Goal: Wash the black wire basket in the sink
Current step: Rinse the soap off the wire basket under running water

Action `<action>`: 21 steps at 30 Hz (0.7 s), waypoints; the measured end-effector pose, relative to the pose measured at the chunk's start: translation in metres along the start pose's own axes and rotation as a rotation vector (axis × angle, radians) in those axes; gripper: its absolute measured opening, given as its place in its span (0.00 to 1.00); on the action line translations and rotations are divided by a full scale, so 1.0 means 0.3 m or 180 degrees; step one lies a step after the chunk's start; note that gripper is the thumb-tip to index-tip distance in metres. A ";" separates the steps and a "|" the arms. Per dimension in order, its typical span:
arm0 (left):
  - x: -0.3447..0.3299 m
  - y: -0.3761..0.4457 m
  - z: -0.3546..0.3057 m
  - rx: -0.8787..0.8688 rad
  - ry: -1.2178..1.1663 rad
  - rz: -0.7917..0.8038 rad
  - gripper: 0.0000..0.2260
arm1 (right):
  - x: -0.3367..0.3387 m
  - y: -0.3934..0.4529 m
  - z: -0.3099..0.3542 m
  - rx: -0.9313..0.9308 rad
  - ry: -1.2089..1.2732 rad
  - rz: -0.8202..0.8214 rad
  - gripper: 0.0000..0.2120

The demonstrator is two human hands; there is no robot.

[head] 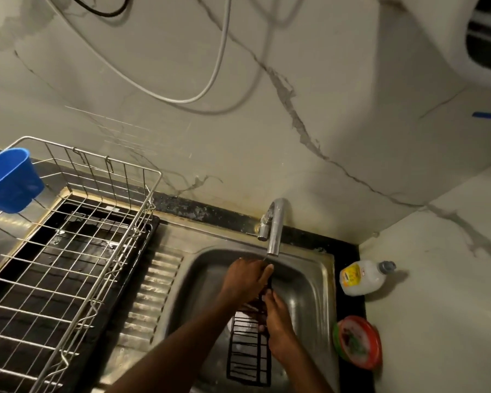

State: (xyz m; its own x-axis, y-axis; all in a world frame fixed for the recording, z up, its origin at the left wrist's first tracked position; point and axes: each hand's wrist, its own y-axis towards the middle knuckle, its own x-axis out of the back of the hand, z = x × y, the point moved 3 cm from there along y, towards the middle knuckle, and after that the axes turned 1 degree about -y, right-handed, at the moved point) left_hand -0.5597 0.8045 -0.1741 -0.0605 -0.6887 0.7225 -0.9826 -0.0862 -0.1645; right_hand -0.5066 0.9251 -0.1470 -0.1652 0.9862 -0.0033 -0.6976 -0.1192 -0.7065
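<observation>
Head view. Both hands work inside the sink (318,282), which is let into the surface near its right back corner. The black wire basket (248,353) hangs upright in the basin, its top end raised toward the tap (275,225), its lower end close to the near rim.

Left hand (245,279): fingers curled over the basket's top edge, closed on the wire just under the spout. Right hand (278,321): fingers pinched along the basket's right side rail, thumb side blurred, so the exact contact is not readable. A thin stream appears to fall from the spout onto the left fingers, though it is faint.

Judgement on the step: rinsing and rubbing the upper end. To do it well, keep one hand as a steady anchor on the frame and let the other slide along each rail, turning the basket so water reaches the cross wires and the joints, where grime likely sits. Keep it low in the basin to limit splash.

The basket: long, narrow, rectangular, thin black wires with many close cross rungs, open mesh. Wet or dry cannot be told. A detergent bottle (363,277) lies at the right edge of the surface, beside a round tub (357,341); the dish rack (68,251) stands on the left.
</observation>
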 end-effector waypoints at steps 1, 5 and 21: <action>-0.002 0.025 -0.009 0.0015 0.0127 0.0050 0.22 | 0.009 -0.008 -0.006 0.0031 0.0114 -0.0031 0.16; -0.038 0.130 0.040 0.0852 -0.0499 0.1010 0.21 | 0.028 -0.042 -0.027 0.0126 0.0384 0.0229 0.19; 0.106 0.069 -0.020 -0.0920 -0.0313 0.0947 0.16 | 0.059 -0.001 0.010 0.0314 0.0112 0.0141 0.22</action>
State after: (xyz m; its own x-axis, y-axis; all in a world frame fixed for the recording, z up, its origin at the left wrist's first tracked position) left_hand -0.5830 0.7852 -0.1506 -0.3455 -0.7197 0.6022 -0.9345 0.3223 -0.1509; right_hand -0.5115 0.9421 -0.1447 -0.1740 0.9830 -0.0589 -0.7556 -0.1716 -0.6321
